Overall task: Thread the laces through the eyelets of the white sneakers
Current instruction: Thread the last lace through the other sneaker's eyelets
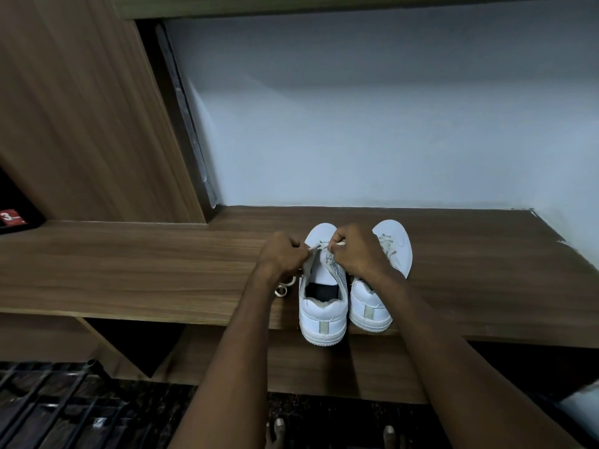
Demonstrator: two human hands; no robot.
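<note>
Two white sneakers stand side by side on a wooden shelf [129,273], toes pointing away from me. The left sneaker [322,312] has its tongue laid bare, with a lace only near the toe. My left hand [280,254] pinches one end of the lace [313,248] at the shoe's left side. My right hand [355,251] pinches the lace at the right eyelets and partly covers the right sneaker [393,244], which is laced. A loose loop of lace [284,288] lies on the shelf left of the shoe.
The sneakers' heels sit at the shelf's front edge, the left one overhanging slightly. A pale wall [389,124] rises behind and a wooden panel [81,124] stands at left. A black metal grate [48,409] lies below left. My toes [278,427] show on the dark floor.
</note>
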